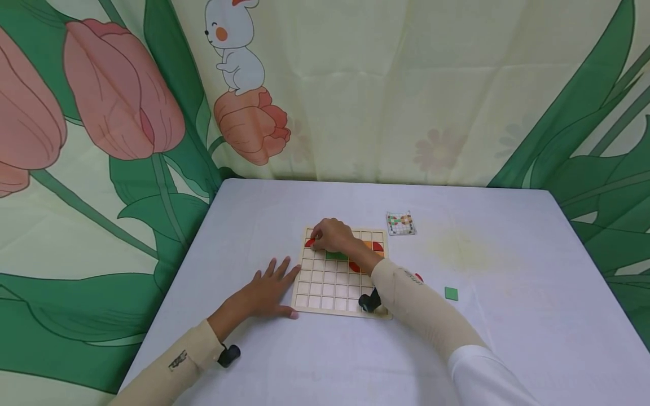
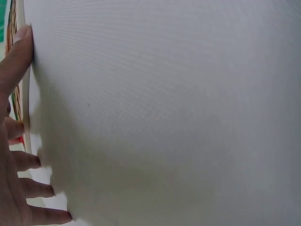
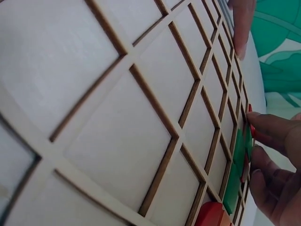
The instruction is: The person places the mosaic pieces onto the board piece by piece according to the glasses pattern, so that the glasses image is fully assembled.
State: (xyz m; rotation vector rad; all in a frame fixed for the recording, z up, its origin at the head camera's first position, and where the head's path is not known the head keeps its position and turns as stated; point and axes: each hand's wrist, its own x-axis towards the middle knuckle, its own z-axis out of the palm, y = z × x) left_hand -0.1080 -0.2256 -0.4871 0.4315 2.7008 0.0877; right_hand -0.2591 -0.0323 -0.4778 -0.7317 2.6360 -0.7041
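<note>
From farthest off, the head camera looks forward and down over the white cloth-covered table (image 1: 508,254) toward the pale tulip-printed curtain (image 1: 355,113). The left wrist view faces the cloth closely; the right skims close across the pale wooden gridded board (image 1: 340,314), which head and right wrist views share.

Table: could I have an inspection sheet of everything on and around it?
Surface: white table, yellowish patch on its right half.
Job's things: grid board with coloured pieces; loose green tile to its right; picture card by its far-right corner.
Clutter: nothing seen.
Hands: left hand spread by the board's left edge; right hand pinches red piece near the board's far-left corner.
Cables: nothing seen.
Surroundings: backdrop with tulips and a rabbit.
</note>
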